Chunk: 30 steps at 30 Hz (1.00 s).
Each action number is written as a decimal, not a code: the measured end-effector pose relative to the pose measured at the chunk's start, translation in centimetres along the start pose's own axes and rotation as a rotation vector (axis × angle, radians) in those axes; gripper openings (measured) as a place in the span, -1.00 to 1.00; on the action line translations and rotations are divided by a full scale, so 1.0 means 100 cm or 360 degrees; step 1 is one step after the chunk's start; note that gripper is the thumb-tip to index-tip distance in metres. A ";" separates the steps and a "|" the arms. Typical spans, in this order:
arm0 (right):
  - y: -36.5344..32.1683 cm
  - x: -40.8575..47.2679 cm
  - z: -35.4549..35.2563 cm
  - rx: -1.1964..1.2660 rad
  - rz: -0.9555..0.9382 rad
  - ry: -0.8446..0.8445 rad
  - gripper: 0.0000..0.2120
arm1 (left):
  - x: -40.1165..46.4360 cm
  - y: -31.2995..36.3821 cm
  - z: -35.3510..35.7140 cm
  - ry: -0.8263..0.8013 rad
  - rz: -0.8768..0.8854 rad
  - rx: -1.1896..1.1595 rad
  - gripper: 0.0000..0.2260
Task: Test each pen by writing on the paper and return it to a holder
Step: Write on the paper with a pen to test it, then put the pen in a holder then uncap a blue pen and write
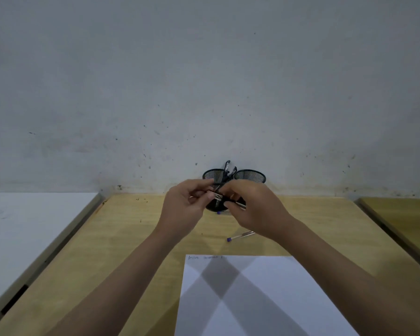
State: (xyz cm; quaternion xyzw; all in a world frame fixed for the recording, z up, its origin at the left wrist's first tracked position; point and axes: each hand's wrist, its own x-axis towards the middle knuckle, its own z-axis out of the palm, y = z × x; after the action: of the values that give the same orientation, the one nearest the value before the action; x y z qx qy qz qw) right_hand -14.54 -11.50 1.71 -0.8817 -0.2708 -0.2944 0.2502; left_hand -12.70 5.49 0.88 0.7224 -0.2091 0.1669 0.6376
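Both my hands are raised in front of two black mesh holders at the back of the desk. My left hand (187, 204) pinches one end of a thin clear pen (216, 196). My right hand (251, 209) grips the other end, which sticks out by its fingers. Whether the cap is on or off is blurred. The left holder (212, 174) has several dark pens standing in it. The right holder (250, 176) looks empty. A second pen (240, 235) with a purple end lies on the desk beyond the white paper (257, 299). The paper bears small scribbles at its top left.
The wooden desk (121, 238) meets a grey wall right behind the holders. A white surface (22, 226) adjoins on the left and another wooden desk (407, 221) on the right. A small purple spot (219, 212) shows under my hands.
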 end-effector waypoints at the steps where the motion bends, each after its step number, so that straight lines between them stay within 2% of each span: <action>1: 0.003 0.005 -0.002 -0.0002 0.0014 0.0053 -0.72 | 0.003 -0.002 0.001 0.0039 -0.0028 -0.0072 -0.77; 3: 0.011 0.018 -0.007 0.0074 0.0089 0.0182 -0.60 | 0.012 -0.012 0.002 0.0127 -0.0046 -0.0014 -0.77; 5: 0.020 0.035 -0.014 0.0239 0.0168 0.0357 -0.53 | 0.024 -0.029 0.002 0.0157 -0.0048 0.0229 -0.74; 8: 0.041 0.062 -0.015 0.0387 0.0267 0.0666 -0.58 | 0.043 -0.059 0.006 0.0098 -0.0106 0.0597 -0.62; 11: 0.062 0.081 0.001 0.0501 0.0464 0.0780 -0.62 | 0.059 -0.081 0.015 0.0033 -0.0153 0.0737 -0.50; 16: 0.086 0.079 0.045 0.0475 0.0576 0.0518 -0.68 | 0.073 -0.102 0.032 -0.0005 -0.0066 0.0872 -0.50; 20: 0.100 0.067 0.064 0.0166 0.0547 0.0337 -0.72 | 0.075 -0.112 0.036 0.0122 -0.0009 0.0818 -0.58; 24: 0.102 0.054 0.064 0.0040 0.0506 0.0407 -0.64 | 0.073 -0.113 0.037 0.0152 -0.0050 0.0746 -0.56; 27: 0.100 0.043 0.054 -0.0048 0.0391 0.0471 -0.70 | 0.073 -0.105 0.036 0.0112 -0.0129 0.0792 -0.55; 30: 0.096 0.027 0.039 -0.0085 0.0344 0.0322 -0.80 | 0.068 -0.092 0.033 -0.0057 -0.0213 0.0912 -0.49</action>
State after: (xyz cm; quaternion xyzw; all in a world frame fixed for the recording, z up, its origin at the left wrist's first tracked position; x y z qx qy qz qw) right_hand -5.24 -15.27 -1.93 -0.8780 -0.1397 -0.3601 0.2828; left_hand -2.17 2.50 -3.95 0.8881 -0.1166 0.1640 0.4133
